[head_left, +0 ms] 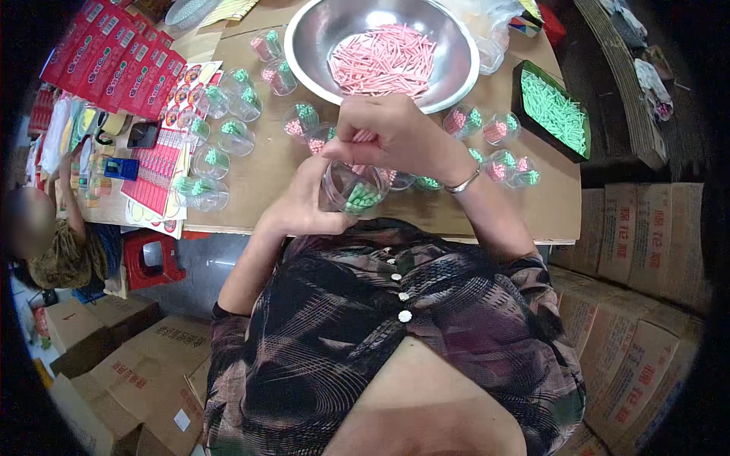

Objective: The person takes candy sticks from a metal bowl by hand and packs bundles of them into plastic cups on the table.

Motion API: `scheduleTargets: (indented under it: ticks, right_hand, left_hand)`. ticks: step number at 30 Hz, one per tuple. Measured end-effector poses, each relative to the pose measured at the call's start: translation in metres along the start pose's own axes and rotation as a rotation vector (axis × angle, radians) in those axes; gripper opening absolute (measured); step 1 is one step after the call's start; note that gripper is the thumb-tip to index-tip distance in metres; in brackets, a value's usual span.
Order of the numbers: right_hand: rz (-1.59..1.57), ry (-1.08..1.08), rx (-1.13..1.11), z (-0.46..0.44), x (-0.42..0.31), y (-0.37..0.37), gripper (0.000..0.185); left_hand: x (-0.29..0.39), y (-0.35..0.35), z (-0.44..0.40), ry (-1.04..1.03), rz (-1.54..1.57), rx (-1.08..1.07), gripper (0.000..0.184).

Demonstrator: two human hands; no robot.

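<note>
My left hand [304,201] is wrapped round a clear plastic cup [351,176], tilted so its mouth faces up toward me. Green sticks [363,198] are bunched inside that cup. Just above its rim is my right hand [399,137], closed, with a few pink sticks [365,136] showing between its fingers. Beyond both hands stands a large metal bowl [306,57] with a heap of loose pink sticks [384,59] in it. To the right, a dark tray [526,114] holds many loose green sticks [553,110].
Several clear cups with green sticks [211,162] stand at the left; others with pink and green [500,129] stand near the bowl. Red printed packaging [114,57] lies far left. Cardboard boxes [646,235] are stacked at right. Another person [65,247] sits at left.
</note>
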State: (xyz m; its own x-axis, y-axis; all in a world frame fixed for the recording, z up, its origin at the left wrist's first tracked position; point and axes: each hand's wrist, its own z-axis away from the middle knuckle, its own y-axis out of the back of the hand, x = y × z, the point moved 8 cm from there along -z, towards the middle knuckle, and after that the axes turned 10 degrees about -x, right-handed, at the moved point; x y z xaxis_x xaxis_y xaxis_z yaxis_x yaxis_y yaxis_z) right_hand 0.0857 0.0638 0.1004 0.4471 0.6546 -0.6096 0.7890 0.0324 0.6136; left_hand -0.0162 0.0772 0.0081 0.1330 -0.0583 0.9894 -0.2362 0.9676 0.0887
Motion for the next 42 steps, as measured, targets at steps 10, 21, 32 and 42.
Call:
scheduleTargets:
  ticks: [10,21,32,42]
  right_hand:
    - [0.330,0.044,0.061,0.000,-0.033,-0.009,0.025]
    - [0.584,-0.890,-0.226,0.058,0.162,0.039,0.021]
    - [0.495,-0.849,-0.641,0.047,0.218,-0.017,0.018]
    - [0.048,-0.482,-0.021,0.008,0.078,0.042,0.011]
  left_hand:
    - [-0.003,0.006,0.002,-0.109,0.032,0.200,0.069]
    - [0.015,0.020,0.002,-0.443,-0.180,0.260,0.068]
    - [0.011,0.042,0.007,-0.566,-0.156,0.469,0.073]
    - [0.007,0.046,-0.023,-0.528,-0.238,0.480,0.072]
